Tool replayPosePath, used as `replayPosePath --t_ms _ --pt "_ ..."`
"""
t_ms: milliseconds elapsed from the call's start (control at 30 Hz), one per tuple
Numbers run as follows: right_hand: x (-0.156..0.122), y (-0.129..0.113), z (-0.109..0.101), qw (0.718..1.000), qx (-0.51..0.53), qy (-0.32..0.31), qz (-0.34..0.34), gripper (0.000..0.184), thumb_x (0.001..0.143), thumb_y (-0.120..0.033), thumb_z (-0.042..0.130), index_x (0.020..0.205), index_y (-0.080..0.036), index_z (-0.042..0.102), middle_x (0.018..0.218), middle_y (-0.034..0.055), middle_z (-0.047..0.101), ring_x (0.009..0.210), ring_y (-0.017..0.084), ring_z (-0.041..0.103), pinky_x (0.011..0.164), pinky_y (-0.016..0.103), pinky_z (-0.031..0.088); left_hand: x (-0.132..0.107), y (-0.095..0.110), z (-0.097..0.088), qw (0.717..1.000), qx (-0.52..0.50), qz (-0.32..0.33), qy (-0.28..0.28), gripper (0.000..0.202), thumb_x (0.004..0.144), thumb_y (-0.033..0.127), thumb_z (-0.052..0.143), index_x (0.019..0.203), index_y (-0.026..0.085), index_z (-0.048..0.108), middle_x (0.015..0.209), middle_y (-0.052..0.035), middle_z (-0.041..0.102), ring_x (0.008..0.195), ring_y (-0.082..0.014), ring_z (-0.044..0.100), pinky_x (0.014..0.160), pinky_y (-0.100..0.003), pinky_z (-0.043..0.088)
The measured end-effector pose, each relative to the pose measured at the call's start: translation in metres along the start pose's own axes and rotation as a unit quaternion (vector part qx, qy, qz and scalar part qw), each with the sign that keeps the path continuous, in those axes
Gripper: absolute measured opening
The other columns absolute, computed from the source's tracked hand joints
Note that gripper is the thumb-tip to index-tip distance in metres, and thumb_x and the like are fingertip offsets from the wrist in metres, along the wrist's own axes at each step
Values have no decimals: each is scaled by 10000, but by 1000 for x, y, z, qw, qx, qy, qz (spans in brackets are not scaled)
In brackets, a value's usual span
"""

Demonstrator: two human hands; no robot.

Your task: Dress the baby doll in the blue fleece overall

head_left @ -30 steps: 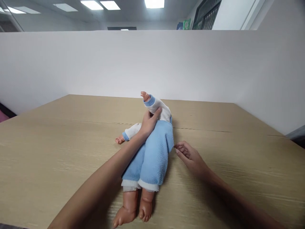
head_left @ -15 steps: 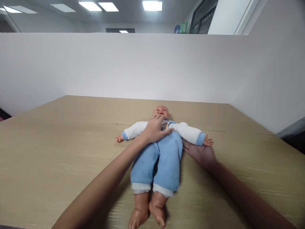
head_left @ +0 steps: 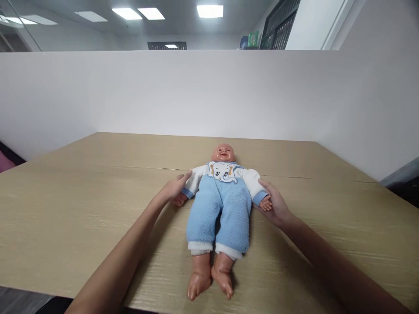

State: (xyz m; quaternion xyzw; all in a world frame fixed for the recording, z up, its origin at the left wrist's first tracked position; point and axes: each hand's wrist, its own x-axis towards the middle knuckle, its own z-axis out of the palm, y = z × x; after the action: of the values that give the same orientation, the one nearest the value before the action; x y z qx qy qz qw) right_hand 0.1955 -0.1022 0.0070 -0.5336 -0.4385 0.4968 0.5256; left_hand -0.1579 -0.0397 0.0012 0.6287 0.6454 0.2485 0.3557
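Observation:
A baby doll (head_left: 218, 209) lies on its back on the wooden table (head_left: 98, 218), head towards the far side and bare feet towards me. It wears a fleecy blue and white outfit with an elephant face on the chest. At the doll's arm on the left is my left hand (head_left: 176, 186), thumb along the white sleeve and fingers mostly hidden behind the arm. My right hand (head_left: 277, 207) grips the other arm, thumb on top of the sleeve and fingers partly hidden under it. Both doll arms angle down beside its body.
A white partition (head_left: 209, 93) rises behind the table and along its right side. Above it show ceiling lights (head_left: 210, 11) and a green package (head_left: 253, 39). A pink item (head_left: 5, 162) is at the far left edge.
My left hand has left the doll's chest and moved left onto its arm. Both doll arms, spread wide before, are now lowered closer to the body. The elephant face is uncovered.

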Motion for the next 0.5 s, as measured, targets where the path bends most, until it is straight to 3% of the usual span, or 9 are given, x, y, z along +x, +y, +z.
replayPosePath --t_ms 100,200,267,400,500 --pt "-11 -5 30 998 49 16 37 457 681 -613 827 761 -250 562 459 -131 317 377 69 231 357 210 242 -5 24 18 999 -28 17 -8 935 918 933 351 1157 136 777 1115 -187 831 1141 -415 747 938 -427 556" --pt "-20 -15 51 996 75 41 39 469 652 -475 873 968 -227 630 518 -136 427 390 61 289 351 184 245 -16 47 26 999 -36 26 28 946 940 916 332 1273 140 758 1292 -196 792 1329 -431 668 1072 -453 515" --pt "-31 -27 54 994 82 57 33 512 670 -435 869 1075 -223 639 556 -135 472 394 55 297 347 172 250 -34 63 26 996 -63 34 51 927 961 895 332 1330 150 741 1344 -181 775 1361 -426 651 1127 -469 493" --pt "-81 -59 30 995 49 81 36 540 705 -469 878 1151 -244 673 573 -116 482 378 55 288 319 173 230 -101 88 33 983 -162 56 70 821 999 836 409 1422 198 707 1433 -128 739 1421 -405 614 1222 -497 443" --pt "-140 -74 -2 995 -35 88 39 642 755 -566 863 1334 -364 672 735 -48 640 392 85 370 296 185 251 -176 85 55 956 -264 96 80 727 1042 740 473 1589 269 561 1611 -65 610 1540 -341 511 1298 -458 391"
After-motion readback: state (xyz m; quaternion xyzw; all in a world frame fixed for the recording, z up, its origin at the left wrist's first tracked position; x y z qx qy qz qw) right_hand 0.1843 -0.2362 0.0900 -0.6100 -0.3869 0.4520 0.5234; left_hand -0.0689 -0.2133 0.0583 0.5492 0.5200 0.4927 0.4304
